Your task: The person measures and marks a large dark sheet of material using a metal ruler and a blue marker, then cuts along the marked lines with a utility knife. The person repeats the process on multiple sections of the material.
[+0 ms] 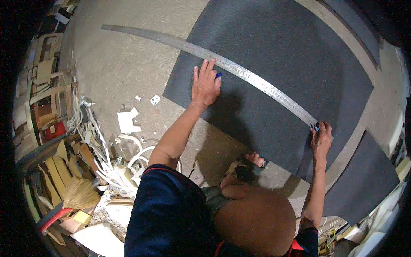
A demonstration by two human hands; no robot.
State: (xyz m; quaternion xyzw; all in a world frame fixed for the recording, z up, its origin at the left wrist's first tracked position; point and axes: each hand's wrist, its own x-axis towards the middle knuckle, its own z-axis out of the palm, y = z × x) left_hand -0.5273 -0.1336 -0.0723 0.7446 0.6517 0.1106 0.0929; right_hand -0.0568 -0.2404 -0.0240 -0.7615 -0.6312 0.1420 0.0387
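A long metal ruler [257, 81] lies slantwise across a large dark grey sheet [274, 34], its far left end reaching past the sheet onto the floor. My left hand [206, 83] rests on the sheet with fingers stretched out, their tips at the ruler's near edge. A small blue piece [218, 75] shows beside its thumb; whether the hand holds it I cannot tell. At the ruler's right end, my right hand [322, 138] has its fingers closed together. A bit of blue [317, 127] shows at those fingertips, mostly hidden by them.
Another dark sheet [361, 180] lies at the right. On the left are white scraps [128, 121], a tangle of white strips [128, 173], a straw broom [80, 192] with a red handle, and stacked wood pieces [45, 70]. My bare foot [255, 159] stands by the sheet's near edge.
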